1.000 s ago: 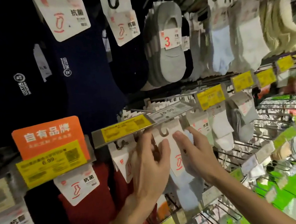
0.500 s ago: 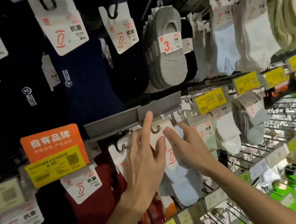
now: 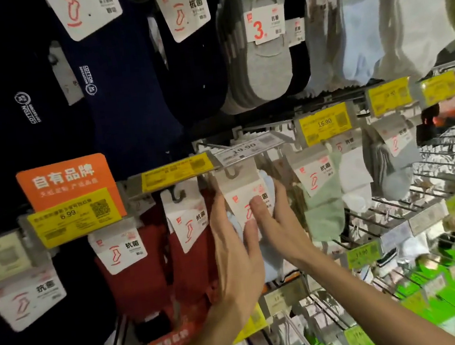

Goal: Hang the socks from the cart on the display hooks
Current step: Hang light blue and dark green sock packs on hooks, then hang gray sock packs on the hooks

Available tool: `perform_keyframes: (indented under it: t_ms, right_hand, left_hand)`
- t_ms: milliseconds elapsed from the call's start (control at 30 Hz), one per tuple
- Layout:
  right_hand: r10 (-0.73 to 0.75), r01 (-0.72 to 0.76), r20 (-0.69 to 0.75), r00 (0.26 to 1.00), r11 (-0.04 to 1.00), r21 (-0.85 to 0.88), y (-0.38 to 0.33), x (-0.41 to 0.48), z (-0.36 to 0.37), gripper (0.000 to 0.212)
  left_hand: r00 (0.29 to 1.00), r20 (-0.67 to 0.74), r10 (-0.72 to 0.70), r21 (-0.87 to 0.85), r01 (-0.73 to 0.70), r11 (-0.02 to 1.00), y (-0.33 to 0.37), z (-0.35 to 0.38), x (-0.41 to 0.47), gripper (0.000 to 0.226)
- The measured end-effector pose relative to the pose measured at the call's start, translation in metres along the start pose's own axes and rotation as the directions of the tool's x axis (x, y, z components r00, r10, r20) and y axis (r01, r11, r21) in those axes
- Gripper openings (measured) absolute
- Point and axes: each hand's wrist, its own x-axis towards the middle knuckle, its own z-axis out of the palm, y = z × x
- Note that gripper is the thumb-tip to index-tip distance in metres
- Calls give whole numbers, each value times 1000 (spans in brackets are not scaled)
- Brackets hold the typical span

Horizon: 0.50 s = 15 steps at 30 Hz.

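while both hands pinch the light blue sock pack [image 3: 241,196] by its white card, my left hand [image 3: 234,244] at the left edge and my right hand [image 3: 278,223] at the right, thumbs on the printed front, the card's hanger [image 3: 230,172] sits just above my fingers, right under the 19.90 price tag [image 3: 243,149]. the display hook is hidden behind that tag, so i cannot tell if the hanger is seated on it. i judge it best to keep the card square and slide it back level before letting go. red socks [image 3: 188,241] crowd just left of my left hand, green socks [image 3: 322,204] hang just right of my right hand, and the tag sits low over the entry.
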Motion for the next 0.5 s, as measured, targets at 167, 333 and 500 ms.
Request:
perform_keyframes:
  t_ms: [167, 333, 500]
  right_hand:
    - [-12, 12, -28, 1000, 1000, -24, -2, 11, 4, 64]
    - [-11, 11, 12, 1000, 999, -32, 6, 13, 9, 63]
    - [4, -1, 56, 998, 999, -44, -1, -13, 4, 65]
  left_hand:
    - [993, 84, -84, -16, 86, 996, -9, 0, 14, 66]
    - [987, 137, -88, 12, 87, 996, -13, -4, 16, 65]
    - [977, 203, -65, 120, 41, 992, -10, -21, 2, 65]
